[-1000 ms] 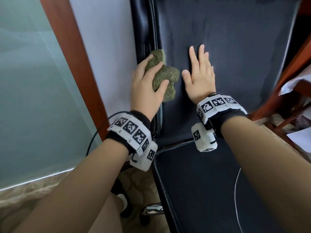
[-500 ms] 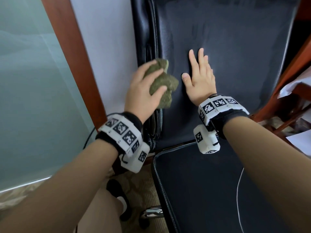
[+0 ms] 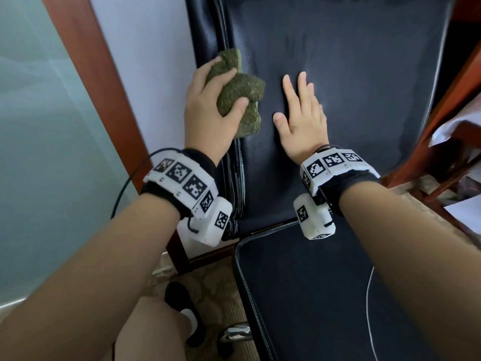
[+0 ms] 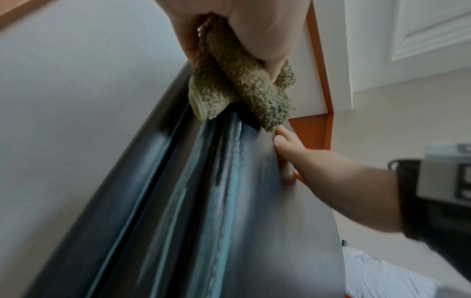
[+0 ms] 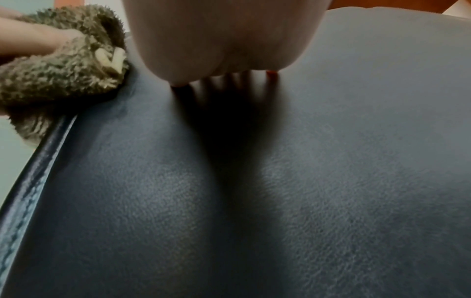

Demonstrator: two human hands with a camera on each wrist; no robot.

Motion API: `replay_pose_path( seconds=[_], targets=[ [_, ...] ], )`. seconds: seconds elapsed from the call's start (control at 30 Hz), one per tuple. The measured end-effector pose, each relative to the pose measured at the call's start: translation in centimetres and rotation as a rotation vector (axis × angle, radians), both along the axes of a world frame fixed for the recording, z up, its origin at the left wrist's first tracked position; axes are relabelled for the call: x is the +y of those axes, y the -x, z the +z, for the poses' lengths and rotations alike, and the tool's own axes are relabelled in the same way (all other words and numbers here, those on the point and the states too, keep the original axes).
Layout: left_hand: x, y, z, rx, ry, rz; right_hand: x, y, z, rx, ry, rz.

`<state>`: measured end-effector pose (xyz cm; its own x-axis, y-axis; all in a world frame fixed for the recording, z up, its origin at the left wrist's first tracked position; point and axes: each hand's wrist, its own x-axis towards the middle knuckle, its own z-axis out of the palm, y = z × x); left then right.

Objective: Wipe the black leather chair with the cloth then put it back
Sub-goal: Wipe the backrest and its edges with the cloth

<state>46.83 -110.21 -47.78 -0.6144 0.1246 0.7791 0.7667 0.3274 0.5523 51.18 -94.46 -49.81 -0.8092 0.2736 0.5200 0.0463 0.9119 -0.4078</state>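
Cloth (image 3: 238,93): green, fuzzy, bunched into a wad inside the left hand (image 3: 208,110), thumb and fingers curled round it, loose ends hanging out below the palm. Wad sits against the left edge of the chair (image 3: 351,100) backrest, right over the stitched side seam (image 4: 230,181); the left wrist view shows its lower folds touching the piping. From the grip, the unwiped-looking leather lies mostly to the right, across the broad back panel, and below along the seam, which runs lengthways top to bottom, in line with the forearm. Likely next stroke follows that long axis, or sweeps rightward. Right hand (image 3: 303,118) lies just beside the cloth, on the panel side, fingers straight and flat on the leather, holding nothing, apparently bracing the backrest. It stands directly in the path of any rightward sweep. Left hand is the working one; seat cushion (image 3: 325,295) lies below both wrists.
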Motion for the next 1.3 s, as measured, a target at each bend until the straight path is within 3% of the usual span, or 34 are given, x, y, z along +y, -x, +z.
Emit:
replay_pose_path(
  seconds=[0.3, 0.53, 0.67, 0.83, 0.97, 1.13, 1.3],
  targets=[
    [-0.8, -2.0, -6.0, 0.043, 0.041, -0.022, 0.3, 0.0, 0.0, -0.011, -0.014, 0.005],
    [-1.5, -4.1, -9.6, 0.037, 0.211, -0.035, 0.3, -0.3, 0.3, -0.031, -0.015, 0.009],
    [-1.9, -4.4, -8.1, -0.034, 0.239, -0.063, 0.4, -0.5, 0.4, -0.038, -0.031, 0.014],
    [-1.9, -3.8, -3.4, -0.077, -0.003, -0.013, 0.3, -0.6, 0.3, -0.023, -0.029, 0.015],
    [-1.2, -1.9, 0.8, -0.048, -0.095, 0.006, 0.4, -0.4, 0.3, -0.020, -0.036, 0.011],
    [-0.4, 0.6, 4.1, 0.036, -0.060, 0.051, 0.5, -0.5, 0.2, -0.012, -0.042, 0.007],
    [-0.2, 1.1, 4.4, -0.019, 0.044, 0.048, 0.4, -0.5, 0.2, -0.018, -0.043, 0.007]
  ],
)
